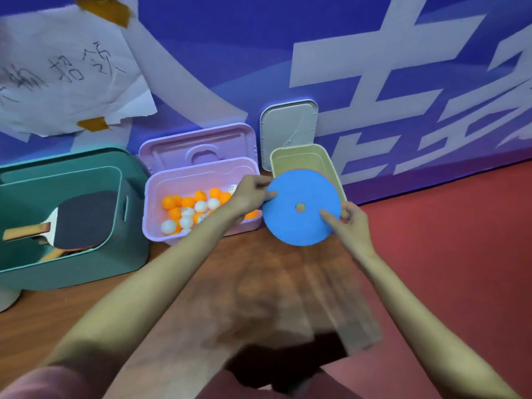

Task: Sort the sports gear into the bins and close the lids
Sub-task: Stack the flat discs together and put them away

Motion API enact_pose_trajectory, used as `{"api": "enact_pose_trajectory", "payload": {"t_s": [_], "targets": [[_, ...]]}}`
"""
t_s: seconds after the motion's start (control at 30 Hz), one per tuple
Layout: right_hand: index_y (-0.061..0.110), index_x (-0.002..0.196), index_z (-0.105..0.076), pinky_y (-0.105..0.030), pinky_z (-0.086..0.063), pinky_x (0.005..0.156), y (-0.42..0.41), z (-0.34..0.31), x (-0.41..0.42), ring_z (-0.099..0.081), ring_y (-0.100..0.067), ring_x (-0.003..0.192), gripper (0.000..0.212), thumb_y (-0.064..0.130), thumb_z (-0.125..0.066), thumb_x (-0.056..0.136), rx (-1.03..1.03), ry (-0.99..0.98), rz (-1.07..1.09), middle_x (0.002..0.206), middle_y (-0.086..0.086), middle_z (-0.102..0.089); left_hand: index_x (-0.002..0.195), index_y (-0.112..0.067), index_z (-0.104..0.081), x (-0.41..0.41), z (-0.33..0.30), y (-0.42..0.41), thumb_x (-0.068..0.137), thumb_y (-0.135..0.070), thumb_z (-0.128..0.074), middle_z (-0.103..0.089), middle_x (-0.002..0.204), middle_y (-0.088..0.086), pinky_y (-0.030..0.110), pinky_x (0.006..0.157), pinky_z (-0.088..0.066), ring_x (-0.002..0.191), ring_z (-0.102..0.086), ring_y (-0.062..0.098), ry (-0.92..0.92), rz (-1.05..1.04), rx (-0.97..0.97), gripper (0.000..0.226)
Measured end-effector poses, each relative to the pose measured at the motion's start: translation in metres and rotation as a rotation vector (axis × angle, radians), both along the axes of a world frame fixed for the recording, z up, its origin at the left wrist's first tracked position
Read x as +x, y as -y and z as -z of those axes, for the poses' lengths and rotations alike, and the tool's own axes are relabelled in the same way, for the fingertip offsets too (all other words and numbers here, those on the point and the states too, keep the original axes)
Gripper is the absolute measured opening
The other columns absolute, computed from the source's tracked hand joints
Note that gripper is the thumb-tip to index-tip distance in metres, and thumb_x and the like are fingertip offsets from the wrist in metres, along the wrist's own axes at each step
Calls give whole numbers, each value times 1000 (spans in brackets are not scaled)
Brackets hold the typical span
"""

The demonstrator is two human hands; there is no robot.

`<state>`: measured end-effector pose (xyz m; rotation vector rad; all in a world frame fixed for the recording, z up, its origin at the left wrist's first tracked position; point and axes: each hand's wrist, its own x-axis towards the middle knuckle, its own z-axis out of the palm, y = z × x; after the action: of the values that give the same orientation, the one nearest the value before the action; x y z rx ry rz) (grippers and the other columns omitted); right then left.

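Note:
A flat blue disc (299, 223) with a small centre hole and a red edge hangs above the front of the cream bin (290, 156). My left hand (252, 194) pinches its left rim and my right hand (349, 223) grips its right rim. The cream bin's grey lid (288, 125) stands open against the wall. The pink bin (164, 226) holds several orange and white table tennis balls (190, 210), its lid (198, 145) open behind it. The green bin (72, 266) at left holds table tennis paddles (83, 223).
The bins stand in a row on a wooden surface (259, 283) against a blue banner wall (374, 82). Red floor (460, 254) lies to the right. A taped paper sheet (66, 73) hangs on the wall at upper left. A white object (7, 300) sits by the green bin.

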<state>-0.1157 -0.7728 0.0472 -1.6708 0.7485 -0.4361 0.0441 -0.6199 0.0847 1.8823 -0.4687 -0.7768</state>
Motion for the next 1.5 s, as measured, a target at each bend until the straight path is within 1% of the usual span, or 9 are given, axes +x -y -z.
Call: {"api": "enact_pose_trajectory", "payload": {"t_s": [0.13,0.3,0.37,0.53,0.67,0.87,1.17,1.33,1.5], "targets": [[17,99,-47,-26,-53,64,37,-2,25,-68,-10,74,35,8,-74,78,-98,-14,-29,86,-5,-70,120,-8,-64,46,-25,62,88,8,-51,-63,97,5,30,77,-51,86,-55,14,166,114,8,37],[14,73,-48,-28,-36,59,65,-1,55,-46,-11,51,26,23,-71,81,-183,-124,38,53,4,-48,123,-3,-61,80,-32,123,89,9,-51,-61,103,2,6,65,-44,90,-51,10,293,240,84,37],[12,64,-46,-34,-38,60,71,5,60,-48,-21,55,33,27,-69,83,-224,-192,18,53,-5,-49,122,-3,-62,90,-18,137,88,10,-52,-61,101,4,13,73,-45,91,-51,11,315,293,113,38],[3,79,-59,-35,-40,64,69,25,69,-60,-36,83,31,33,-63,86,-429,-476,-102,82,-19,-65,122,0,-61,110,29,154,86,12,-53,-62,107,5,13,78,-44,95,-51,12,350,424,185,38],[-1,95,-63,-37,-42,79,63,48,84,-60,-34,100,32,30,-57,93,-526,-640,-198,101,-20,-66,118,-3,-66,124,69,163,83,10,-58,-67,108,5,37,91,-47,95,-55,16,343,465,253,38],[1,111,-58,-36,-45,85,63,71,108,-57,-33,111,33,30,-54,94,-472,-829,-253,116,-16,-62,119,-3,-65,139,103,178,82,7,-61,-66,118,6,9,81,-37,103,-56,15,408,560,344,38],[1,118,-56,-34,-45,91,71,76,116,-55,-35,116,29,12,-50,92,-440,-976,-352,125,-18,-58,111,-6,-67,131,117,190,77,5,-51,-69,107,9,35,88,-45,95,-58,23,537,720,402,39],[1,114,-55,-37,-44,85,67,60,115,-54,-36,111,28,19,-49,93,-581,-827,-316,117,-20,-60,131,-9,-55,121,107,185,87,-4,-52,-57,134,6,28,101,-36,124,-50,23,604,571,488,45],[4,129,-47,-42,-33,90,73,67,92,-42,-39,113,60,10,-65,72,-833,-581,-13,126,-22,-45,113,-8,-58,106,84,141,84,-8,-48,-63,110,15,42,76,-47,101,-57,37,884,114,555,31]]}}
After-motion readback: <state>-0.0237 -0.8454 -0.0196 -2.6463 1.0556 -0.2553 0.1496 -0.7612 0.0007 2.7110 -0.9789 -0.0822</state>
